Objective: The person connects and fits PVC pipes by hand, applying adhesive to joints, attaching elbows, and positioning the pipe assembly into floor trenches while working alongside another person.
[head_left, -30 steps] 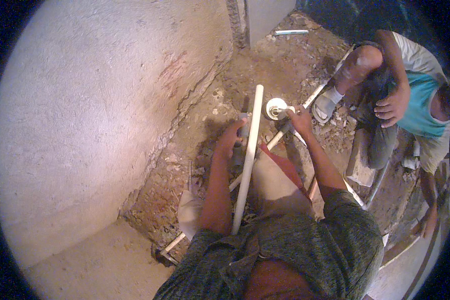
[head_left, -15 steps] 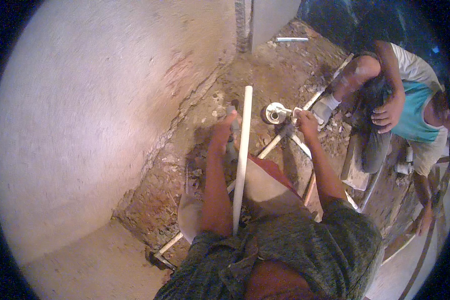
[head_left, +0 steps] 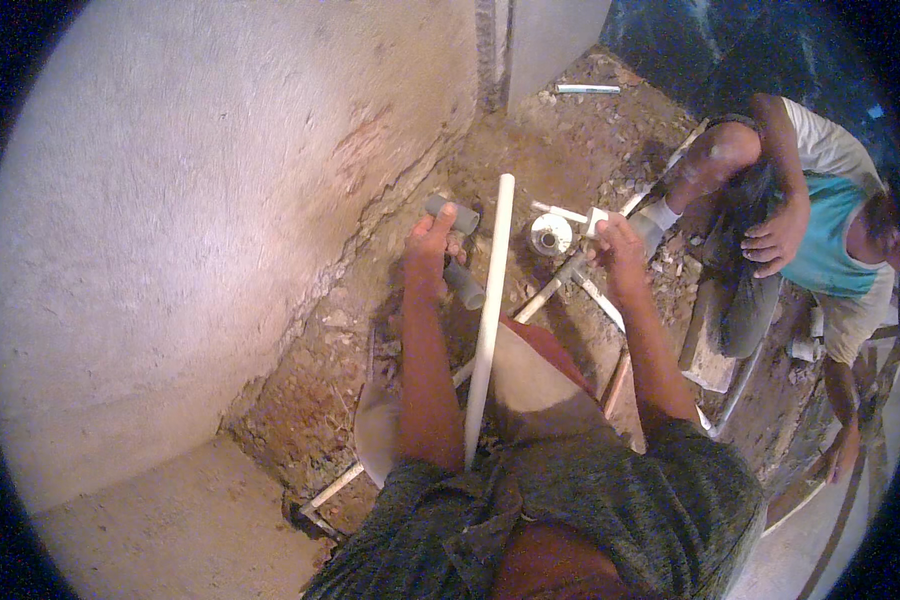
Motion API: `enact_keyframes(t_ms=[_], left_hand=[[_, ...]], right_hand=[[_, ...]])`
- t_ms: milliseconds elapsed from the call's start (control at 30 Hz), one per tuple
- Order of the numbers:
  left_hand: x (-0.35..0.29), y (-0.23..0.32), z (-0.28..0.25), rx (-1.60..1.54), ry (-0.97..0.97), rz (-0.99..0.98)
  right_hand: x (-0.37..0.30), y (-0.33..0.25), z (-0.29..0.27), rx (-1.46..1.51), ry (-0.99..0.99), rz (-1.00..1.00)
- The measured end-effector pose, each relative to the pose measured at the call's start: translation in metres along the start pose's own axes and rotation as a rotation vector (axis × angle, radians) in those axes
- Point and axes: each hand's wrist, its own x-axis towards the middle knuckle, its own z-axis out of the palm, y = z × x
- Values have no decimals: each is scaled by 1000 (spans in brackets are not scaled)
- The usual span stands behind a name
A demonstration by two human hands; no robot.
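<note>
My left hand is closed around a grey pipe fitting, whose ends stick out above and below the fingers. In my right hand is a white-capped applicator, its stem pointing left over the far rim of a round can. The can stands on the dirt between my hands, its top open around a dark hole. A long white pipe rises from my lap between my forearms, just right of the grey fitting.
White pipes cross the broken dirt floor in front of me. A rough plastered wall runs along the left. At right a co-worker sits close, one foot near my right hand. A short white pipe lies at the far end.
My left hand has moved slightly left and turned the grey fitting, showing both ends. My right hand has shifted slightly right; the applicator's stem now shows clear of the can's opening.
</note>
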Motion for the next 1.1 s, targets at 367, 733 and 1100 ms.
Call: enact_keyframes(t_ms=[367,733,1100], left_hand=[[-11,11,14,35,-12,65],[-11,11,14,17,-31,57],[-12,9,12,31,-10,78]], right_hand=[[-18,-11,53,-205,-141,-241],[-28,-25,65,-427,-166,-320],[-24,-24,68,-372,-171,-280]])
